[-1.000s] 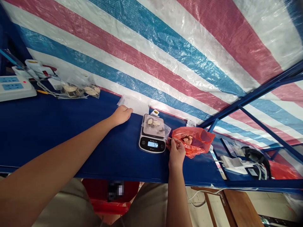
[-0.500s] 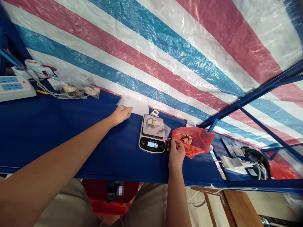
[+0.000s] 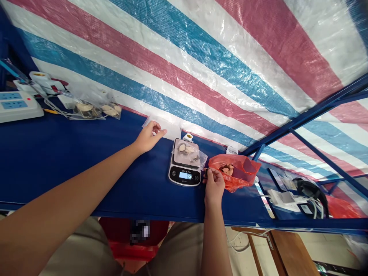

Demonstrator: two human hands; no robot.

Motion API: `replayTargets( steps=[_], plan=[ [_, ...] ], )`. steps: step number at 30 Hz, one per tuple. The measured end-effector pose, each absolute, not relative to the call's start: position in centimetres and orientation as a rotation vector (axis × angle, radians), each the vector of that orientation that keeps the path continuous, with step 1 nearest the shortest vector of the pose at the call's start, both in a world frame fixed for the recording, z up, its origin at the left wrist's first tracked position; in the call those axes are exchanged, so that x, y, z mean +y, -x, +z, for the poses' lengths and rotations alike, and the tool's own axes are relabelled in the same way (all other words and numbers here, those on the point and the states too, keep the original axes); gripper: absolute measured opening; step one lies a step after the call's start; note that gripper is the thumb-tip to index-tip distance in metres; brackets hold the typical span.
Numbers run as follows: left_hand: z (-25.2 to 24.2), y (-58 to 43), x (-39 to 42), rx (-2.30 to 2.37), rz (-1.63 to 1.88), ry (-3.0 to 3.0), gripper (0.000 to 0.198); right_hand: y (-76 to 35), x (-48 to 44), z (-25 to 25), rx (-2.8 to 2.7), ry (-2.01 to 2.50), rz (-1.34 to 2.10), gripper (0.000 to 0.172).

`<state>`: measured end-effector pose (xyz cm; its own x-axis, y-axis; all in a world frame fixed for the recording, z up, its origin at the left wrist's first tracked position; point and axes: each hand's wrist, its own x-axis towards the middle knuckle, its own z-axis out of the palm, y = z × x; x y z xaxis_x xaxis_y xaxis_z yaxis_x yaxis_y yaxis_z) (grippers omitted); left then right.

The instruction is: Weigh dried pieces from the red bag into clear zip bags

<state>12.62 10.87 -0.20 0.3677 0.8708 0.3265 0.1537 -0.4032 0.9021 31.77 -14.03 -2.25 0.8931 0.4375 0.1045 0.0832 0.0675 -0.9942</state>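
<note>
My left hand (image 3: 150, 137) is open over a stack of clear plastic bags (image 3: 169, 126), thumb apart from the curled fingers, with nothing visible in it. Beside it stands a kitchen scale (image 3: 184, 175) with a lit display. On its pan lies a clear bag of dried slices (image 3: 187, 150), pale and dark. My right hand (image 3: 214, 182) is closed in a pinch just right of the scale, at the near left edge of a red plastic bag (image 3: 244, 170). A small dark dried piece (image 3: 205, 173) shows at its fingertips. More dried pieces (image 3: 227, 169) lie in the red bag.
Filled clear bags (image 3: 86, 110) lie at the back left near a white power strip (image 3: 20, 107). A small white roll (image 3: 188, 137) stands behind the scale. Blue metal bars (image 3: 304, 111) frame the right side. Chargers and cables (image 3: 287, 199) lie beyond them.
My left hand has opened from a closed pinch, its thumb moving away from the fingers above the plastic bags. My right hand, the scale and the red bag stay in place.
</note>
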Motion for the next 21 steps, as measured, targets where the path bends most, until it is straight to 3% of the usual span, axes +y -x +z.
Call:
replayTargets(
  steps=[7,13,21],
  plan=[
    [0.8,-12.2,10.7,1.079,1.283,-1.831,0.056,-31.8,-14.0,-2.3,-0.425,1.487,0.275,0.037],
    [-0.7,-13.1,10.5,0.895,1.026,-2.034,0.048,-31.8,-14.0,-2.2,-0.416,1.475,0.259,0.036],
    [-0.2,-12.9,10.1,0.832,0.992,-2.079,0.033,-31.8,-13.9,-2.2,-0.381,1.443,0.255,0.04]
  ],
)
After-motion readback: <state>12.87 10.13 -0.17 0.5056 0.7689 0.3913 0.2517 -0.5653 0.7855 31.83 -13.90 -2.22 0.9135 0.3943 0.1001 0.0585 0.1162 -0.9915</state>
